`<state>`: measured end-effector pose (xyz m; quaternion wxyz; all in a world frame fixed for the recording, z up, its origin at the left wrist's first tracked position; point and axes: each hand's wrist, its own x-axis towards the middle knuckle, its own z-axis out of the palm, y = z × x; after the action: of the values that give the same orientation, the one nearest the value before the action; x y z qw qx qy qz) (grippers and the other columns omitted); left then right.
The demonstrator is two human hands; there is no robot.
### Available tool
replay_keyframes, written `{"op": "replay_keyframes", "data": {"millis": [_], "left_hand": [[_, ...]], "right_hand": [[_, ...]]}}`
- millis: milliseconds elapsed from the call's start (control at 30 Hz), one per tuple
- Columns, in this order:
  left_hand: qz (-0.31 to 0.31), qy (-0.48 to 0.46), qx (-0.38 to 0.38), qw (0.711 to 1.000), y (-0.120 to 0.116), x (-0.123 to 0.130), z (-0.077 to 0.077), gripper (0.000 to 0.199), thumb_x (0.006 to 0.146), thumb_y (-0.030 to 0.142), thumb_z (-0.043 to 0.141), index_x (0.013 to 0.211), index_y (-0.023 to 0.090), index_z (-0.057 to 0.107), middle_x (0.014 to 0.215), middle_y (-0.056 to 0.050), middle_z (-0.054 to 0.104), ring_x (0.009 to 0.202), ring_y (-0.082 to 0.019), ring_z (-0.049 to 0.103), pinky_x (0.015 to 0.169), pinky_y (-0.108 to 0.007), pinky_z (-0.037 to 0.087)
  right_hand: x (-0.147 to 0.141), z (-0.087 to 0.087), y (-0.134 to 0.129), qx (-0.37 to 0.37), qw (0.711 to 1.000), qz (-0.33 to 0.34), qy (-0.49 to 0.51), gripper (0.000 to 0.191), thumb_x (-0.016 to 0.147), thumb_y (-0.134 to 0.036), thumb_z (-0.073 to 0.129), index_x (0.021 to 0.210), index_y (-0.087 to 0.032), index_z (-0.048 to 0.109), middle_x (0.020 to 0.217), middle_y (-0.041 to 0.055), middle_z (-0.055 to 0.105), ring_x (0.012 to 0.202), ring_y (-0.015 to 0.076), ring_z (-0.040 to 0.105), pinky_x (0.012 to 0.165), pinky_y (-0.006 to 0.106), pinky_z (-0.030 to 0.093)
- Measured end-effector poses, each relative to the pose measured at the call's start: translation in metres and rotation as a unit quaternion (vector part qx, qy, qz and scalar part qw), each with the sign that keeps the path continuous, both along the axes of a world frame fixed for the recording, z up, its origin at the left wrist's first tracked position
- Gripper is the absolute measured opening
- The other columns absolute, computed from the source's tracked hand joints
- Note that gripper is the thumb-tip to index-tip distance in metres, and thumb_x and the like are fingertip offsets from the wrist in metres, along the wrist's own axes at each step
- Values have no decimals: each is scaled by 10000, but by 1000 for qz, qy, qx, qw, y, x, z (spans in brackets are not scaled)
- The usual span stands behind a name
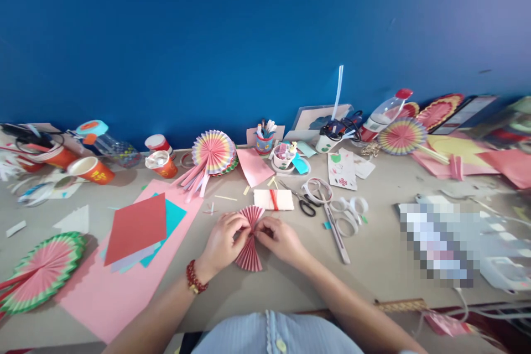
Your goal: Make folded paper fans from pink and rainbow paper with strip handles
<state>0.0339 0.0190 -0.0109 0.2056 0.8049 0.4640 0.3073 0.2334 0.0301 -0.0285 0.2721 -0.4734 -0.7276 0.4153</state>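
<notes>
A pleated pink paper fan (249, 259) is pinched at its narrow middle, its folds spreading above and below like a bow. My left hand (226, 239) grips it from the left, thumb and fingers closed at the centre. From the right, my right hand (281, 239) pinches the same spot. What lies between the fingertips is too small to make out. Just beyond the fan lies a white folded pack (285, 199) with a red tie round it. Scissors (307, 207) rest to the right of that pack, near a utility knife (338, 238).
Rolls of tape (346, 225) lie right of the knife. Coloured paper sheets (136, 227) cover the left side, beside a green-edged paper fan (45, 274). Paper cups (93, 170), a round pleated fan (213, 152) and a plastic bottle (384, 116) stand along the blue wall.
</notes>
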Motion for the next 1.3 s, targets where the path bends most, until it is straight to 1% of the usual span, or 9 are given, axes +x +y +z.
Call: {"op": "replay_keyframes", "data": {"millis": [300, 433, 600, 700, 833, 1033, 1167, 1233, 1300], "left_hand": [[-23, -27, -48, 998, 1, -5, 4, 127, 969, 148, 477, 937, 222, 576, 981, -35, 675, 969, -202, 618, 899, -352, 466], [-39, -10, -52, 998, 3, -5, 4, 28, 942, 194, 576, 946, 218, 587, 992, -33, 662, 984, -211, 610, 908, -358, 466], [-54, 4, -46, 997, 3, -6, 3, 50, 933, 177, 591, 934, 225, 603, 1040, -35, 643, 1034, -210, 591, 939, -357, 462], [-51, 31, -22, 998, 3, -7, 6, 68, 919, 227, 636, 979, 225, 604, 1077, -45, 629, 1052, -229, 575, 972, -395, 436], [-41, 84, -1, 996, 2, -5, 11, 81, 906, 240, 657, 964, 220, 604, 1058, -44, 619, 1015, -241, 562, 925, -413, 425], [-3, 117, 7, 993, -1, 1, 6, 149, 882, 319, 690, 906, 208, 593, 996, -46, 612, 989, -265, 551, 890, -425, 419], [6, 109, 9, 994, -2, 5, 3, 56, 912, 205, 604, 865, 202, 573, 965, -42, 606, 971, -248, 552, 887, -411, 410], [3, 93, 2, 996, -2, 5, 4, 80, 907, 146, 563, 854, 204, 565, 960, -37, 608, 963, -236, 556, 885, -399, 407], [4, 73, -6, 997, -1, 4, 6, 98, 894, 120, 547, 848, 206, 556, 959, -35, 611, 965, -232, 558, 881, -387, 407]], "right_hand": [[0, 1, 0, -3, 1000, -1, -2, 86, 841, -152, 594, 782, -209, 622, 750, -21, 645, 662, 137, 553, 613, 228, 356], [0, -2, 0, -4, 1000, 1, 5, 78, 834, -155, 590, 785, -207, 620, 759, -14, 652, 663, 141, 560, 616, 232, 362], [3, -1, 0, 1, 1000, -1, 22, 89, 843, -149, 568, 783, -206, 600, 757, -10, 635, 681, 149, 564, 632, 241, 384], [6, 1, -1, 4, 999, -10, 34, 112, 825, -112, 554, 867, -206, 597, 811, -7, 627, 677, 142, 562, 634, 239, 404], [6, 1, -3, 8, 999, -21, 36, 300, 733, -19, 545, 965, -204, 584, 889, -5, 624, 692, 133, 573, 669, 242, 422], [4, 1, -2, 12, 999, -15, 32, 176, 794, -76, 585, 907, -211, 592, 843, -8, 637, 722, 152, 591, 671, 246, 420], [4, 2, -1, 17, 999, -10, 27, 104, 843, -119, 587, 889, -212, 596, 828, -8, 645, 711, 151, 595, 655, 242, 418], [5, 3, -1, 20, 999, -11, 23, 67, 892, -163, 562, 853, -209, 588, 803, -6, 643, 704, 152, 595, 649, 240, 418], [6, 2, -1, 23, 1000, -14, 15, 127, 931, -198, 530, 811, -207, 568, 757, -7, 637, 685, 151, 594, 638, 238, 415]]}}
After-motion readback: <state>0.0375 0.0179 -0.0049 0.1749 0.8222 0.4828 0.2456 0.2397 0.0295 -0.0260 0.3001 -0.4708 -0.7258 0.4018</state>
